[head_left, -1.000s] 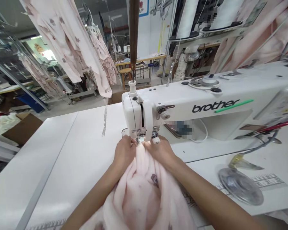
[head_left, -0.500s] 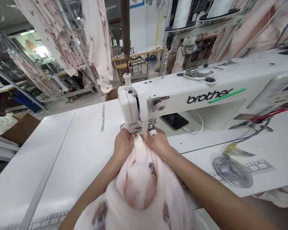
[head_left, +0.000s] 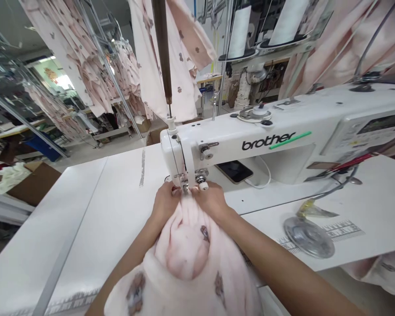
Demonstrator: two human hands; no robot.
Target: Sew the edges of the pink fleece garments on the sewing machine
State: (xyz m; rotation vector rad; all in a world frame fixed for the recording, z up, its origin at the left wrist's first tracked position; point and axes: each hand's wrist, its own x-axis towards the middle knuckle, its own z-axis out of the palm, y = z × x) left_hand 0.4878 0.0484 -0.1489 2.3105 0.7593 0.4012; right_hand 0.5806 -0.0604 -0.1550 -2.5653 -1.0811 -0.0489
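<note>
A bunched pale pink fabric [head_left: 187,254] with small brown prints lies between my forearms and runs up to the needle of a white Brother sewing machine [head_left: 250,136]. My left hand [head_left: 164,202] pinches the fabric's edge just left of the presser foot [head_left: 184,186]. My right hand [head_left: 210,199] grips the same edge just right of the foot, fingers closed. Both hands touch the cloth right under the needle.
A white table [head_left: 102,210] spreads to the left. A phone [head_left: 235,172] lies behind the needle under the machine arm. A clear round dish [head_left: 308,237] and yellow clip sit at right. Pink garments [head_left: 171,57] hang behind; thread cones [head_left: 238,30] stand above.
My view has shifted a little, so the machine sits further left and lower in the picture. Both hands stay pinched on the fabric at the presser foot; more bunched cloth shows below.
</note>
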